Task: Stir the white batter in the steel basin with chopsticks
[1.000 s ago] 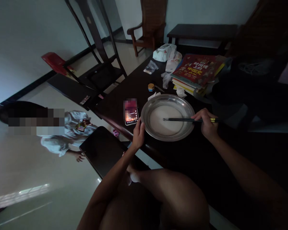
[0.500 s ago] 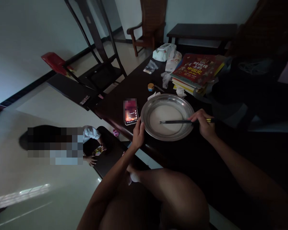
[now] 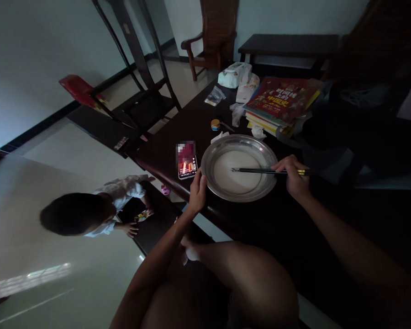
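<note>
Near the front edge of the dark wooden tabletop point(image 3: 181, 128), the left hand point(image 3: 197, 194) has its fingers clamped on the rim of a round silver metal basin point(image 3: 238, 142) holding milky white mixture point(image 3: 238, 183). The right hand point(image 3: 297, 180) pinches slim black chopsticks with gold bands point(image 3: 256, 171), tips at the mixture.

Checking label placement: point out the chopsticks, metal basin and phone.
Chopsticks point(image 3: 256, 171): head view, on the dark shafts.
Metal basin point(image 3: 239, 142): head view, on the far inner wall.
Phone point(image 3: 187, 165): head view, on the lit screen.
</note>
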A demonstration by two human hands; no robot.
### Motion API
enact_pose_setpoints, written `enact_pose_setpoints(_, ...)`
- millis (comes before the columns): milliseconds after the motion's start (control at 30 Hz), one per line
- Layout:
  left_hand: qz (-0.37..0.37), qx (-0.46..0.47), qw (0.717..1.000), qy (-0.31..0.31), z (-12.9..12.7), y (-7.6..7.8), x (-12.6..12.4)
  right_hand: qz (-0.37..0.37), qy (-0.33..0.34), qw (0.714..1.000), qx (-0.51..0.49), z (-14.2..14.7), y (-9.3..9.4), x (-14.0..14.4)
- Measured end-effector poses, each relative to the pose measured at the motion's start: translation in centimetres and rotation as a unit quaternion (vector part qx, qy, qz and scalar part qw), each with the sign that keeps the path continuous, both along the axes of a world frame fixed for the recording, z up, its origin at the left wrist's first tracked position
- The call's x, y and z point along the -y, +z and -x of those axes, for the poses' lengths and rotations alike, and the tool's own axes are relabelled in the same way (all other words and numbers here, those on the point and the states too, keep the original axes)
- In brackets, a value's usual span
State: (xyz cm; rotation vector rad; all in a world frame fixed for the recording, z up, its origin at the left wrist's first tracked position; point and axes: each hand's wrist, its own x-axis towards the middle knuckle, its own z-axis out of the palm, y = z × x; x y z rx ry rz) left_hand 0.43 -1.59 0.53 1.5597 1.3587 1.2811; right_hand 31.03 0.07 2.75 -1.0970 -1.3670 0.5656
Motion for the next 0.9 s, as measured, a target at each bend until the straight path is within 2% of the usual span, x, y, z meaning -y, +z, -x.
enact_pose_setpoints(100, 0.001, -0.003, 1.000, -0.001, 0.02, -0.07, -0.01, -0.004, 0.012, 1.000, -0.014, -0.04, -0.08, 0.03)
enact_pose_setpoints(200, 0.001, -0.006, 1.000, 0.000, 0.01, -0.11, -0.02, 0.004, 0.039, 0.999, 0.012, -0.02, -0.09, 0.10)
enact_pose_setpoints(367, 0.001, -0.008, 1.000, -0.003, -0.02, 0.00, 0.01, -0.014, 0.010, 1.000, -0.023, -0.08, -0.17, -0.01)
enact_pose_setpoints(433, 0.004, -0.006, 1.000, -0.003, -0.02, 0.06, 0.01, -0.016, 0.019, 0.999, -0.038, -0.04, -0.17, -0.03)
enact_pose_setpoints(567, 0.009, -0.007, 1.000, -0.001, -0.03, 0.12, 0.02, 0.001, 0.036, 0.999, -0.003, 0.13, 0.03, 0.04)
enact_pose_setpoints(733, 0.008, -0.003, 1.000, -0.002, -0.04, 0.13, 0.01, 0.014, 0.003, 1.000, -0.016, 0.12, 0.06, 0.11)
enact_pose_setpoints(900, 0.010, -0.004, 1.000, -0.001, -0.04, 0.16, 0.03, 0.022, 0.028, 0.999, 0.007, 0.07, -0.09, 0.04)
